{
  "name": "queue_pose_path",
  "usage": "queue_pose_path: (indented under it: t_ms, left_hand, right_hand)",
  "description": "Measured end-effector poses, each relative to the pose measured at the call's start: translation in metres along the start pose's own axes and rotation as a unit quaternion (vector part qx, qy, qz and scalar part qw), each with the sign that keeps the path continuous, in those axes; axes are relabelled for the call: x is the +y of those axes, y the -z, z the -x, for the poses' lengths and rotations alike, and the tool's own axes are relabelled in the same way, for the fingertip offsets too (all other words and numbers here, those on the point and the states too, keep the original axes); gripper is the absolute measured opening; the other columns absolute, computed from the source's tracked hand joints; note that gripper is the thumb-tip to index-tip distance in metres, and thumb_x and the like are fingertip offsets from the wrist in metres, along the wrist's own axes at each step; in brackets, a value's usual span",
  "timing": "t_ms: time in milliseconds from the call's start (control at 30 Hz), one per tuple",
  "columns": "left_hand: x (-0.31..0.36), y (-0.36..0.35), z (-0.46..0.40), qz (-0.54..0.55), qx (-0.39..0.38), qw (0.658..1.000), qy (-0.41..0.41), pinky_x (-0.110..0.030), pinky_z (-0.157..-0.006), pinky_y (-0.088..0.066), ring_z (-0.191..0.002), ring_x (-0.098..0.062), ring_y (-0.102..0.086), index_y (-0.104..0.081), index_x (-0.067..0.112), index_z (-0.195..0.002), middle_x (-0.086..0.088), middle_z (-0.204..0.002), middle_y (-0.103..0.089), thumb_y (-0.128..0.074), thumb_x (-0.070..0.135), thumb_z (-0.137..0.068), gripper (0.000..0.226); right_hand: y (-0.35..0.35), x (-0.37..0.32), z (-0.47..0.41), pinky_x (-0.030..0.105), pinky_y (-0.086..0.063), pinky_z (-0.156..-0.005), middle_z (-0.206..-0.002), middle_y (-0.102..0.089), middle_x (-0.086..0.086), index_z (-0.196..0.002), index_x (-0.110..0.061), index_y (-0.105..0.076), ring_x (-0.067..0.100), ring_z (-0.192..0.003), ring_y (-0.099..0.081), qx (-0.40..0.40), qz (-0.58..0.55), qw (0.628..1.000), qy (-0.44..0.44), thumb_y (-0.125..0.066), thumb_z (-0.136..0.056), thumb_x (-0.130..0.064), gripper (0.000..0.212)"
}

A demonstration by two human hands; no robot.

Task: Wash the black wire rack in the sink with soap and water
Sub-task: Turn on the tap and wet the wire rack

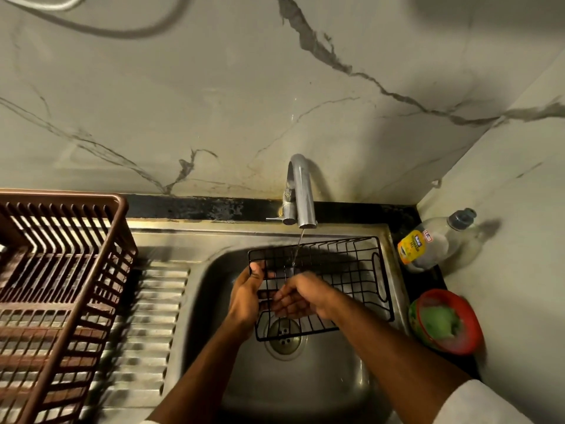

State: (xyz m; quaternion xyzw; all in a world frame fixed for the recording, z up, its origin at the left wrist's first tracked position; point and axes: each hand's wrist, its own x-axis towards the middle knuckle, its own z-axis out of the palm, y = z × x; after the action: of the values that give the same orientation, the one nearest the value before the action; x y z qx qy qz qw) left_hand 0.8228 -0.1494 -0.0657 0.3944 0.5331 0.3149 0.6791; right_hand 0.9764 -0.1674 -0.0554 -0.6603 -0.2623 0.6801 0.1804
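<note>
Black wire rack point(336, 270), a rectangular basket of thin crossed rods, sits tilted inside the stainless steel sink basin point(336, 377), its far edge raised toward the back wall of the basin, its near edge low over the round metal drain point(282, 338). Thin stream of water point(298, 249) falls from the curved chrome faucet point(301, 194) onto the rack's far-middle wires.

Left hand point(247, 298) grasps the rack at its left end, fingers curled round the rim wire. Right hand point(301, 296) lies on the rack's mesh floor just beside the left hand, fingers bent down against the wires; blurred, so cannot tell whether it grips a wire or only rubs across.

Left of the basin: ribbed steel drainboard point(159, 316), and on it a brown plastic slatted dish basket point(61, 286). Right of the basin, on the dark counter: clear plastic bottle with a yellow label and blue cap point(434, 240), leaning toward the corner; nearer, a red round tub holding a green scrub pad point(444, 321). Grey-veined marble wall point(214, 102) behind.
</note>
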Motion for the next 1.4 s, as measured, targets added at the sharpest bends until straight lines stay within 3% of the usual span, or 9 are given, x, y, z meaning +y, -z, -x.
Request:
queue_pose_path:
  t_ms: [200,433,633,800,867,1033,1167,1267,1400]
  left_hand:
    - [0.006,0.002,0.001,-0.001,0.008,1.0,0.012,-0.052,-0.083,-0.057,-0.089,-0.036,-0.067,-0.068,0.025,-0.116,-0.007,-0.112,-0.072,-0.032,0.054,-0.104,0.048]
    - [0.008,0.018,-0.003,-0.018,0.04,0.999,0.012,-0.049,-0.081,-0.056,-0.095,-0.038,-0.068,-0.07,0.024,-0.114,-0.007,-0.113,-0.071,-0.032,0.05,-0.108,0.046]
    - [0.011,0.019,0.002,-0.006,0.042,0.999,0.027,-0.047,-0.076,-0.056,-0.087,-0.036,-0.067,-0.069,0.022,-0.115,-0.006,-0.11,-0.071,-0.033,0.053,-0.106,0.049]
    - [0.017,0.031,-0.007,-0.026,0.052,0.998,0.024,-0.04,-0.069,-0.052,-0.088,-0.035,-0.068,-0.069,0.021,-0.114,-0.008,-0.113,-0.071,-0.035,0.051,-0.106,0.046]
    - [0.018,0.034,-0.009,-0.029,0.052,0.998,0.02,-0.039,-0.066,-0.053,-0.088,-0.036,-0.069,-0.068,0.021,-0.115,-0.008,-0.114,-0.071,-0.035,0.049,-0.107,0.045]
    - [0.027,0.039,-0.01,-0.019,0.036,0.999,0.013,-0.039,-0.063,-0.058,-0.079,-0.034,-0.068,-0.066,0.016,-0.119,-0.013,-0.113,-0.073,-0.03,0.05,-0.107,0.051]
    - [0.03,0.05,-0.011,-0.035,0.038,0.999,-0.002,-0.036,-0.064,-0.056,-0.081,-0.035,-0.066,-0.066,0.014,-0.12,-0.017,-0.115,-0.072,-0.032,0.043,-0.11,0.046]
    - [0.028,0.054,-0.011,-0.049,0.039,0.998,-0.016,-0.042,-0.072,-0.054,-0.088,-0.04,-0.065,-0.066,0.02,-0.117,-0.016,-0.115,-0.07,-0.034,0.04,-0.11,0.038]
    - [0.027,0.053,-0.01,-0.055,0.018,0.998,-0.022,-0.04,-0.066,-0.058,-0.086,-0.041,-0.067,-0.064,0.017,-0.122,-0.015,-0.115,-0.071,-0.03,0.043,-0.11,0.044]
  right_hand:
    - [0.014,-0.027,-0.015,0.041,-0.058,-0.092,-0.1,-0.078,0.013,-0.109,-0.002,-0.07,0.027,-0.096,-0.075,0.087,-0.239,0.96,0.118,-0.033,-0.103,-0.017,0.04]
    - [0.017,-0.002,0.0,0.037,-0.059,-0.084,-0.098,-0.078,0.014,-0.109,-0.001,-0.071,0.026,-0.094,-0.076,-0.013,0.01,1.0,-0.005,-0.037,-0.101,-0.021,0.04]
    - [0.027,-0.031,-0.015,0.037,-0.06,-0.086,-0.099,-0.078,0.013,-0.112,0.0,-0.069,0.026,-0.094,-0.076,0.09,-0.227,0.964,0.106,-0.039,-0.102,-0.016,0.036]
    - [0.019,0.004,-0.003,0.038,-0.058,-0.09,-0.102,-0.078,0.013,-0.111,-0.002,-0.07,0.026,-0.098,-0.075,-0.036,0.016,0.999,0.003,-0.04,-0.101,-0.021,0.037]
    - [0.021,-0.001,-0.003,0.04,-0.059,-0.09,-0.099,-0.078,0.013,-0.109,-0.002,-0.071,0.026,-0.095,-0.075,-0.019,0.024,0.999,0.026,-0.039,-0.102,-0.019,0.037]
    - [0.032,-0.025,-0.016,0.038,-0.06,-0.083,-0.1,-0.078,0.014,-0.106,-0.004,-0.07,0.026,-0.093,-0.076,0.116,-0.33,0.928,0.126,-0.039,-0.102,-0.017,0.035]
    - [0.021,-0.003,-0.007,0.032,-0.059,-0.078,-0.096,-0.078,0.01,-0.109,-0.003,-0.07,0.025,-0.094,-0.075,0.053,-0.059,0.996,0.044,-0.037,-0.103,-0.023,0.039]
    - [0.019,0.005,-0.004,0.034,-0.058,-0.077,-0.095,-0.078,0.011,-0.106,-0.003,-0.071,0.024,-0.089,-0.076,0.013,0.029,0.999,0.008,-0.037,-0.103,-0.025,0.041]
    - [0.025,-0.016,-0.018,0.037,-0.06,-0.081,-0.098,-0.078,0.014,-0.106,-0.002,-0.07,0.025,-0.089,-0.076,0.124,-0.279,0.945,0.118,-0.041,-0.101,-0.017,0.033]
